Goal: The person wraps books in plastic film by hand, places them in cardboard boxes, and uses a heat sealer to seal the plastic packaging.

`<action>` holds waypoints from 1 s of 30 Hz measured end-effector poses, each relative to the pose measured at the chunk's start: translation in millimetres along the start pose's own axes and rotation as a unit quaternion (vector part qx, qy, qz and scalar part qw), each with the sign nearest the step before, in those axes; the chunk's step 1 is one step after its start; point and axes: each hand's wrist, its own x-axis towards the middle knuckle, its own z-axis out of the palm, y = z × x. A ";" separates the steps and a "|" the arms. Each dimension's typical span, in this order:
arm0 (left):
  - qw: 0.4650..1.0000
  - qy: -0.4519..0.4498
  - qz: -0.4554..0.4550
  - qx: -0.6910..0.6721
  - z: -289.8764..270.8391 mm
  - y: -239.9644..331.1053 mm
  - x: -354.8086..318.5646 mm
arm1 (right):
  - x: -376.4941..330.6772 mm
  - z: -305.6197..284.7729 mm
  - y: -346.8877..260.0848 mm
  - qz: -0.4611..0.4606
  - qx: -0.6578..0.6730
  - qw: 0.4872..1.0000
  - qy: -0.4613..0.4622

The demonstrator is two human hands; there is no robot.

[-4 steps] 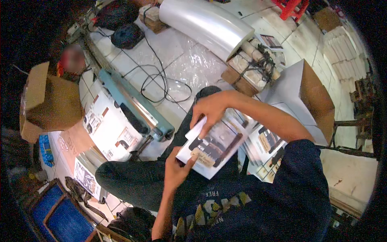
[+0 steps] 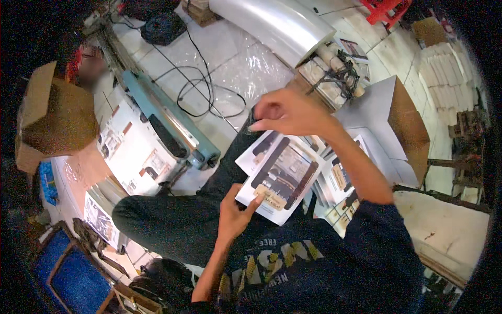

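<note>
I sit on a tiled floor with a flat white printed packet (image 2: 281,180) on my lap. My left hand (image 2: 236,212) pinches its near left corner, thumb on top. My right hand (image 2: 288,112) reaches over the packet's far edge, fingers curled at the top, apparently gripping it. More of the same printed packets (image 2: 340,183) lie stacked under it and to its right. A teal and grey heat sealer (image 2: 167,128) sits on the floor to my left, its black cable (image 2: 209,91) looping across the tiles.
A big roll of clear plastic film (image 2: 274,23) lies ahead. Open cardboard boxes stand at left (image 2: 55,118) and right (image 2: 402,123). A white printed carton (image 2: 133,152) sits next to the sealer, a blue crate (image 2: 68,272) at lower left, a red stool (image 2: 389,10) far right.
The two frames are a tenth of a second apart; hands and packet are in nearly the same places.
</note>
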 end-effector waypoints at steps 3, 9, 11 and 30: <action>0.996 0.005 0.025 -0.086 3.0 1.2 5.9 | -51.6 11.2 3.3 0.158 0.101 0.982 0.021; 0.988 0.036 0.030 -0.150 2.9 -9.0 16.8 | -105.7 51.7 17.7 0.245 0.212 0.944 0.054; 0.992 0.023 0.001 -0.121 0.1 -9.2 13.7 | -105.3 53.0 20.0 0.266 0.212 0.938 0.057; 0.970 0.126 -0.004 -0.209 4.2 -4.0 17.4 | -77.7 82.9 -12.6 -0.183 -0.203 0.945 0.181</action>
